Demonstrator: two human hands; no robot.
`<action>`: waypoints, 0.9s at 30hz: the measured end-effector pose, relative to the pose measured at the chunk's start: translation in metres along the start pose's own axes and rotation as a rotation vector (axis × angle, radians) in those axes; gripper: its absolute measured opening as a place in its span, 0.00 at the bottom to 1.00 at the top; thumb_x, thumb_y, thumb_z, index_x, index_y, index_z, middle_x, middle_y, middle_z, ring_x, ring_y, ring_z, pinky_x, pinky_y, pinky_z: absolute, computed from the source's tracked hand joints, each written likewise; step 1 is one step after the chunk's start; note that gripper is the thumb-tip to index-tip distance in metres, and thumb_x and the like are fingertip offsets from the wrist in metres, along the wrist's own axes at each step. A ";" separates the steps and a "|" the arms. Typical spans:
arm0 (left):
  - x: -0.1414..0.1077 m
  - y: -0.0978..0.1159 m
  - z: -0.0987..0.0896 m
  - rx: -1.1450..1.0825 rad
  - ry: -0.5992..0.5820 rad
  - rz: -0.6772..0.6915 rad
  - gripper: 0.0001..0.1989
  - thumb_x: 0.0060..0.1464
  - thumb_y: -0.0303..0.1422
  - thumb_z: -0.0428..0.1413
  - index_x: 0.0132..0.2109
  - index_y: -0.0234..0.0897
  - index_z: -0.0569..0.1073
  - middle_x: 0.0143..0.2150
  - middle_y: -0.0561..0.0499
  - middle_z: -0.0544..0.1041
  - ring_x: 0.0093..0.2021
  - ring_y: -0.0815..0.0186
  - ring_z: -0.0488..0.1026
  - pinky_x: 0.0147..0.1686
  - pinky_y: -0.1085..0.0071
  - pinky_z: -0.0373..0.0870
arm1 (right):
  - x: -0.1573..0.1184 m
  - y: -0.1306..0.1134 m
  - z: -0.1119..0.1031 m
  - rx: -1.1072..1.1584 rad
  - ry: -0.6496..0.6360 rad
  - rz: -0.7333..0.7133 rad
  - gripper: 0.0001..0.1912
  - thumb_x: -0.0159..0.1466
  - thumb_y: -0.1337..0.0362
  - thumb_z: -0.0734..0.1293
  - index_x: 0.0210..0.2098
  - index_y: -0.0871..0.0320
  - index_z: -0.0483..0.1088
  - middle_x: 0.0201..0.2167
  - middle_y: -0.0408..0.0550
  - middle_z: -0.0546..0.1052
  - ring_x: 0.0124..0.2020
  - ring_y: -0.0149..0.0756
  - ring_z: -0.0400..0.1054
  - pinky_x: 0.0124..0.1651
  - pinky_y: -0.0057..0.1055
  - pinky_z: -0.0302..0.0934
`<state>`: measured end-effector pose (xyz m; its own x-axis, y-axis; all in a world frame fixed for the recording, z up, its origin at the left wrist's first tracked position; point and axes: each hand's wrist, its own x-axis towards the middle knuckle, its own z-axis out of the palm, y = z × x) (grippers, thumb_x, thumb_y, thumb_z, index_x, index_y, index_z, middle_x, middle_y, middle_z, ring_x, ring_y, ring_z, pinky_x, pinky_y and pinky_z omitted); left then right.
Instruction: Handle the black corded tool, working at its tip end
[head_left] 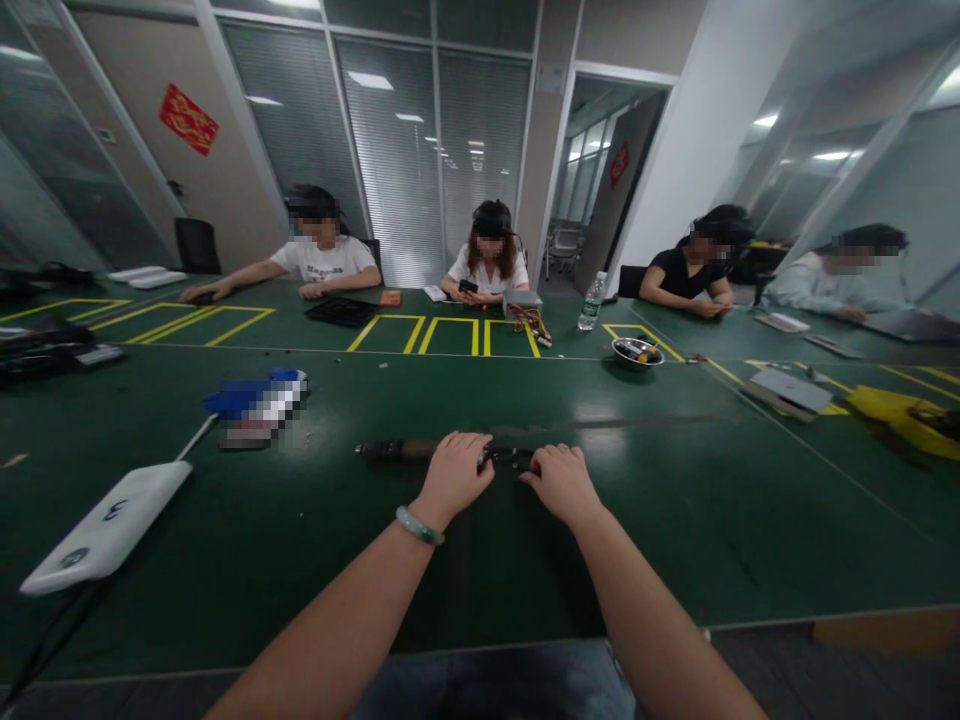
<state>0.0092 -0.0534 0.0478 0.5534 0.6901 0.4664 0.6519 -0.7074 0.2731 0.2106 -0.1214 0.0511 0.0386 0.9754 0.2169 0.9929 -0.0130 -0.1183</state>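
Observation:
A long dark rod-shaped object (401, 451) lies crosswise on the green workbench mat (660, 520), with a brownish middle and a black end pointing left. My left hand (454, 478), a pale green bangle (419, 525) on its wrist, curls over the object. My right hand (561, 485) sits just to the right, fingers bent over the object's other end. A short dark section (506, 458) shows between my hands. The hands hide much of that end, so its exact shape is hidden.
To my left lie a white flat device (105, 527) with a cord and a blurred blue-and-white package (259, 408). A metal bowl (637, 352), water bottle (592, 301) and wires stand farther off. Several seated people (487, 255) work around the bench.

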 end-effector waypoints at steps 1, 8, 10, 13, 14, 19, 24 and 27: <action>0.000 0.000 0.001 0.002 0.006 -0.010 0.17 0.57 0.32 0.53 0.54 0.39 0.71 0.51 0.46 0.75 0.52 0.57 0.70 0.58 0.56 0.60 | 0.001 0.001 -0.002 0.003 -0.033 -0.009 0.11 0.60 0.54 0.71 0.33 0.55 0.73 0.36 0.47 0.75 0.44 0.44 0.65 0.48 0.39 0.51; 0.001 0.001 0.003 -0.005 0.012 -0.015 0.15 0.59 0.32 0.54 0.54 0.40 0.71 0.50 0.47 0.75 0.51 0.58 0.70 0.55 0.58 0.63 | 0.012 0.008 -0.003 0.166 -0.150 0.065 0.06 0.61 0.56 0.71 0.34 0.50 0.77 0.33 0.42 0.78 0.39 0.39 0.68 0.44 0.34 0.52; 0.001 0.000 0.003 -0.003 0.008 -0.003 0.16 0.60 0.32 0.53 0.55 0.42 0.71 0.50 0.48 0.75 0.51 0.58 0.70 0.54 0.58 0.63 | 0.014 0.010 -0.001 0.238 -0.162 0.093 0.04 0.60 0.58 0.71 0.35 0.49 0.77 0.34 0.41 0.78 0.39 0.38 0.69 0.43 0.33 0.53; 0.002 -0.001 0.004 -0.007 -0.004 0.026 0.15 0.60 0.31 0.53 0.53 0.45 0.73 0.51 0.49 0.74 0.52 0.58 0.69 0.54 0.57 0.64 | 0.013 0.011 0.000 0.335 -0.204 0.112 0.05 0.60 0.61 0.71 0.37 0.48 0.78 0.36 0.40 0.79 0.40 0.37 0.70 0.43 0.30 0.55; 0.002 -0.002 0.004 -0.010 -0.010 0.037 0.14 0.60 0.31 0.54 0.52 0.45 0.73 0.51 0.49 0.74 0.52 0.59 0.69 0.54 0.57 0.63 | 0.011 0.011 0.000 0.358 -0.210 0.118 0.06 0.60 0.61 0.71 0.37 0.48 0.78 0.36 0.40 0.79 0.40 0.37 0.70 0.42 0.30 0.56; 0.004 -0.002 0.004 -0.009 -0.012 0.060 0.13 0.60 0.31 0.54 0.51 0.45 0.74 0.51 0.50 0.73 0.52 0.59 0.69 0.55 0.57 0.63 | 0.007 0.011 0.000 0.376 -0.196 0.123 0.05 0.61 0.61 0.69 0.36 0.47 0.79 0.36 0.42 0.79 0.39 0.38 0.71 0.45 0.33 0.57; 0.006 -0.003 0.005 -0.005 -0.010 0.066 0.11 0.60 0.31 0.54 0.49 0.45 0.75 0.50 0.50 0.74 0.51 0.59 0.70 0.53 0.58 0.65 | 0.009 0.009 0.003 0.353 -0.174 0.097 0.04 0.61 0.61 0.69 0.32 0.49 0.79 0.33 0.42 0.78 0.35 0.36 0.69 0.43 0.32 0.56; 0.006 -0.004 0.006 -0.010 -0.015 0.071 0.11 0.60 0.31 0.54 0.48 0.45 0.75 0.50 0.50 0.74 0.50 0.60 0.70 0.52 0.59 0.65 | 0.010 0.008 0.007 0.343 -0.113 0.084 0.05 0.61 0.61 0.69 0.31 0.52 0.78 0.33 0.43 0.78 0.34 0.34 0.69 0.40 0.30 0.56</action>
<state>0.0131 -0.0455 0.0445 0.6059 0.6405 0.4720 0.6058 -0.7559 0.2482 0.2178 -0.1099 0.0457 0.0865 0.9925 0.0866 0.8906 -0.0380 -0.4533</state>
